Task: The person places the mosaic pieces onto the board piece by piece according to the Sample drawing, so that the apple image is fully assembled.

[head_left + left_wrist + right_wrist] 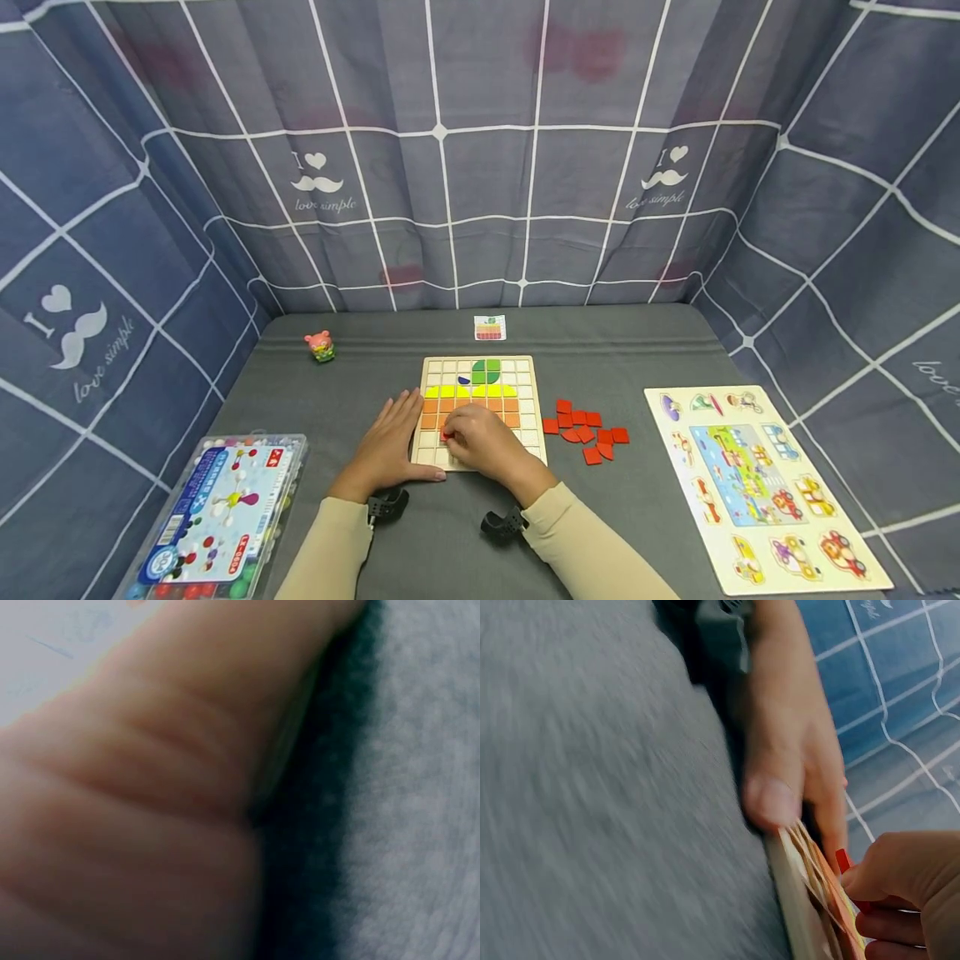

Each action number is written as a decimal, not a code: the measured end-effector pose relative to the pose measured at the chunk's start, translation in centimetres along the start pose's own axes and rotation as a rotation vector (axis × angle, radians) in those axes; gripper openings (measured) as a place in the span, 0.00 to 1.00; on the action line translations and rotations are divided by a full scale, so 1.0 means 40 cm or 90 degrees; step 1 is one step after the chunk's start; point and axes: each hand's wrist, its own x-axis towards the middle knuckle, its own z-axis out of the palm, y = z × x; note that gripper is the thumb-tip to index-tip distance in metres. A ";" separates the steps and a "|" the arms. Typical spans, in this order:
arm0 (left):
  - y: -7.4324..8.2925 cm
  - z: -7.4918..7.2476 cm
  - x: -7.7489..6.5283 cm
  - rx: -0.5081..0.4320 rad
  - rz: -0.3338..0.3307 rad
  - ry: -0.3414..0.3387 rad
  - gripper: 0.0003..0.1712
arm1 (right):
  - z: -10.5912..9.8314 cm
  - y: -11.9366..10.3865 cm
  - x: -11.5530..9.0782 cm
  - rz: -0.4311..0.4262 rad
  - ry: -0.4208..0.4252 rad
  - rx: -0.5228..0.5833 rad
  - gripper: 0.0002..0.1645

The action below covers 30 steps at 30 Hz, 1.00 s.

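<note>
A wooden grid board [432, 457] lies in the middle of the table. Green, blue, yellow and orange pieces fill part of its upper and middle rows. My left hand [388, 447] rests along its left side with fingers extended, the thumb at the near edge. Over the lower left cells, my right hand [483, 437] pinches a small red tile [843, 860] between thumb and fingers, partly hidden by them in the head view. To the right of the board lie several loose red tiles [579, 417]. The left wrist view is mostly filled by the blurred left hand [150, 772].
Behind the board is a small picture card [490, 327]. A pig figurine [320, 346] stands at the back left. On the near left sits a clear plastic box [217, 517] with a printed label; a vehicle puzzle board [675, 475] lies on the right. Checked curtains surround the table.
</note>
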 end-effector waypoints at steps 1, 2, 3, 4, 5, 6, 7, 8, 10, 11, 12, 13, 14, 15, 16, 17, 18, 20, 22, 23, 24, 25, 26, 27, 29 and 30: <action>-0.001 -0.001 0.000 0.000 0.003 0.002 0.84 | 0.007 -0.006 0.004 -0.006 0.001 0.001 0.04; -0.002 -0.001 -0.001 0.001 0.004 0.004 0.84 | 0.013 -0.012 0.008 -0.010 0.001 0.005 0.04; -0.002 -0.003 -0.001 -0.001 0.006 0.004 0.84 | 0.020 -0.017 0.011 -0.015 0.001 0.005 0.04; -0.002 -0.004 -0.002 0.000 0.007 0.003 0.84 | 0.028 -0.021 0.014 -0.019 0.001 0.004 0.04; -0.002 -0.005 -0.002 0.001 0.008 0.003 0.84 | 0.036 -0.024 0.017 -0.023 -0.001 0.000 0.03; -0.003 -0.005 -0.003 0.003 0.009 0.002 0.83 | 0.042 -0.027 0.019 -0.023 -0.002 -0.004 0.03; -0.004 -0.005 -0.003 0.004 0.011 0.001 0.83 | 0.048 -0.029 0.022 -0.022 -0.004 -0.008 0.03; -0.004 -0.004 -0.002 0.005 0.014 0.003 0.83 | 0.053 -0.031 0.025 -0.021 -0.006 -0.012 0.03; -0.005 -0.002 -0.001 0.005 0.019 0.007 0.83 | 0.062 -0.033 0.029 -0.015 -0.012 -0.020 0.04; -0.005 -0.002 -0.001 0.004 0.022 0.009 0.83 | 0.064 -0.035 0.031 -0.014 -0.013 -0.025 0.04; -0.004 -0.002 0.000 0.003 0.023 0.010 0.83 | 0.065 -0.037 0.032 -0.011 -0.015 -0.026 0.04; -0.004 -0.002 0.000 0.002 0.025 0.012 0.83 | 0.066 -0.037 0.033 -0.009 -0.017 -0.029 0.04; -0.004 -0.001 0.001 0.002 0.026 0.014 0.83 | 0.066 -0.038 0.034 -0.007 -0.018 -0.030 0.04; -0.003 -0.002 0.001 0.001 0.025 0.014 0.83 | 0.066 -0.039 0.035 -0.005 -0.020 -0.032 0.04; -0.003 -0.003 0.001 0.001 0.023 0.013 0.83 | 0.065 -0.040 0.036 -0.004 -0.021 -0.034 0.05; -0.003 -0.003 0.002 0.002 0.024 0.015 0.83 | 0.065 -0.040 0.036 -0.002 -0.022 -0.036 0.05; -0.003 -0.003 0.002 0.003 0.023 0.014 0.83 | 0.064 -0.041 0.037 -0.001 -0.025 -0.035 0.05; -0.005 -0.003 0.003 0.008 0.023 0.014 0.83 | 0.065 -0.041 0.038 -0.002 -0.029 -0.037 0.05; -0.007 -0.003 0.003 0.011 0.023 0.015 0.83 | 0.067 -0.041 0.038 -0.009 -0.029 -0.043 0.04; -0.007 -0.003 0.004 0.012 0.024 0.015 0.83 | 0.069 -0.041 0.037 -0.014 -0.028 -0.045 0.03; -0.007 -0.002 0.004 0.013 0.025 0.016 0.83 | 0.069 -0.041 0.037 -0.019 -0.026 -0.048 0.03; -0.007 -0.002 0.004 0.013 0.027 0.018 0.83 | 0.070 -0.041 0.035 -0.024 -0.023 -0.048 0.03; -0.007 -0.002 0.004 0.013 0.029 0.019 0.83 | 0.070 -0.040 0.033 -0.027 -0.018 -0.047 0.03; -0.007 -0.002 0.003 0.011 0.028 0.018 0.83 | 0.070 -0.039 0.031 -0.031 -0.012 -0.047 0.03; -0.007 0.000 0.001 0.012 0.026 0.015 0.83 | 0.066 -0.036 0.024 -0.034 0.003 -0.036 0.04; -0.007 0.002 0.001 0.013 0.024 0.013 0.83 | 0.061 -0.034 0.020 -0.034 0.012 -0.032 0.04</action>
